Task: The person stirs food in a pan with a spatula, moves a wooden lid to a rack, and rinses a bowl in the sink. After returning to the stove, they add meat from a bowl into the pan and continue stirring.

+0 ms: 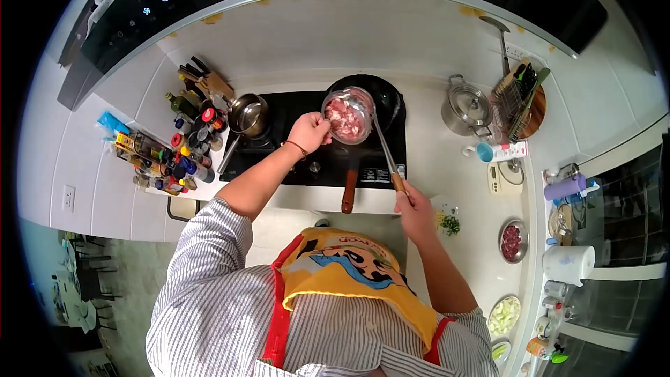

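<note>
My left hand (312,133) grips the rim of a metal bowl (361,95) at its left side. Pieces of pale pink raw meat (343,120) lie in the bowl, which is over a black wok (389,98) on the stove. My right hand (415,208) is closed around the wooden handle of a long metal utensil (385,148). Its shaft runs up to the right edge of the bowl, and its head is hidden there. The wok's wooden handle (348,195) points toward me, untouched.
A saucepan (248,114) sits on the left of the black stove (296,176). Bottles and jars (185,160) crowd the left corner. On the right stand a lidded pot (467,108), a bowl of dark red meat (513,241) and a plate of chopped greens (504,315). A range hood overhangs the back.
</note>
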The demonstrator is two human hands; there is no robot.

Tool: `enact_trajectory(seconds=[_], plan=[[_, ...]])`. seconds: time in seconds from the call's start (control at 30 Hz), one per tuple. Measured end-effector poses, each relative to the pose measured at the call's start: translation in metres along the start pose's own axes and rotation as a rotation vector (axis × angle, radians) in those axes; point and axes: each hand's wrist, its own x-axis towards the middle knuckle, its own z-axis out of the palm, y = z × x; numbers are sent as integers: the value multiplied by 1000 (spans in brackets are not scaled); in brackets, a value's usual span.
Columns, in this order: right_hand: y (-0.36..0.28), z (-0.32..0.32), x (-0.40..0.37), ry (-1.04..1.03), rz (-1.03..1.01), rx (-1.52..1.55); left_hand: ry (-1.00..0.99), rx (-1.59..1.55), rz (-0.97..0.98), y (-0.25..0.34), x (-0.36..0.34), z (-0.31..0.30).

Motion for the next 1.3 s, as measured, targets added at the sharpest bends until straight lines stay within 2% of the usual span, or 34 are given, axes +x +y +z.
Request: enact_trajectory(seconds=[0.1, 0.17, 0.23, 0.3, 0.33, 0.4, 0.5, 0.7, 0.77, 0.83, 0.9, 1.1, 1.23, 1.3], plan=[[-9, 39, 22, -13, 3, -12, 30, 89, 33, -11, 28, -26], [-3, 55, 38, -12, -91, -184, 25, 162, 62, -19, 48, -41], [0, 60, 53, 4, -94, -192, 1, 218, 67, -18, 62, -51], [0, 59, 63, 5, -177, -345, -25, 272, 72, -19, 76, -57], [0, 57, 66, 19, -171, -344, -47, 292, 71, -23, 84, -59], [3, 53, 72, 54, -304, -418, -44, 337, 94, -30, 95, -60], [10, 40, 81, 44, -393, -457, -39, 283, 74, -38, 108, -53], [26, 6, 100, 58, -452, -637, -63, 505, 114, -46, 138, -40], [17, -4, 99, 37, -425, -715, -58, 669, 160, -20, 131, -35], [10, -11, 102, 11, -401, -794, -65, 688, 164, -18, 138, -30], [4, -14, 108, 57, -414, -955, 6, 904, 330, -15, 145, -25], [-16, -39, 106, 73, -317, -1107, 21, 996, 496, 4, 157, -24], [-19, -44, 96, 109, -315, -1062, -1, 1029, 529, 14, 151, -26], [-15, -41, 93, 149, -440, -892, 9, 1043, 583, 18, 143, -23]])
